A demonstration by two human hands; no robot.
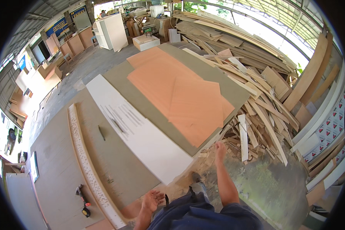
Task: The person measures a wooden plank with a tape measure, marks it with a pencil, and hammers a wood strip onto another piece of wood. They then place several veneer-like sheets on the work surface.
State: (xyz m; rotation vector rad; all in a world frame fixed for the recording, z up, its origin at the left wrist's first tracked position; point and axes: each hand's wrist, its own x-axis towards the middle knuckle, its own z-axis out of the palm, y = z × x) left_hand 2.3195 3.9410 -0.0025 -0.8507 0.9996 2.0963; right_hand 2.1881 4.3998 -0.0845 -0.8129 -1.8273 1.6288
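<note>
My left hand [153,199] is held near my body at the near edge of the work surface, fingers apart and nothing in it. Out to the front right, my right hand [220,150] is closed beside the near right edge of the large grey-green board [234,90]; what it holds, if anything, is too small to make out. Overlapping orange-brown sheets [195,111] lie on that board. Between the hands a long white panel [157,147] stretches away, with several thin strips [122,119] on it. A long pale strip dotted with marks [84,161] lies to the left.
A dark slim tool [101,132] and a black tool with red and yellow parts [82,201] lie on the left board [53,165]. Wood offcuts [260,111] are heaped at right, with stacked planks [234,42] behind. A white cabinet [113,32] stands at the back.
</note>
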